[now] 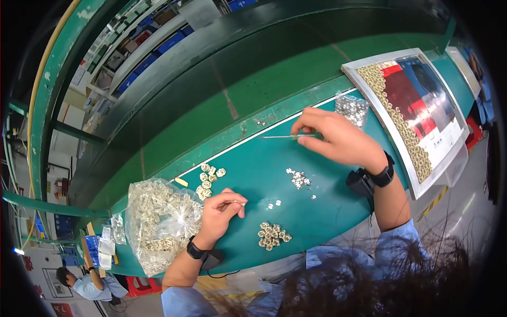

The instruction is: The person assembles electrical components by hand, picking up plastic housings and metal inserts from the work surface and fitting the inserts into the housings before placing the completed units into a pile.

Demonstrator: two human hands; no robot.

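My right hand [338, 138] is closed round a slim pointed metal tool that looks like tweezers [279, 137]; its tip points left above the green tabletop [248, 164]. Closer in and to the left, the thumb and fingers of my left hand [222, 211] pinch a small pale part [240, 202], mostly covered by the fingertips. Between the hands lies a loose pile of small shiny metal pieces [300, 180], with a few strays [278, 203] nearer me. A cluster of cream-coloured parts [273, 235] sits at the near edge. More cream parts [206, 182] lie just beyond my left hand.
A big clear bag of cream parts [158, 224] stands left of my left hand. Behind my right hand is a small bag of metal pieces [353, 110]. A metal-framed tray [348, 68] with many small gold-toned parts lies at right. A co-worker [95, 285] sits at far left.
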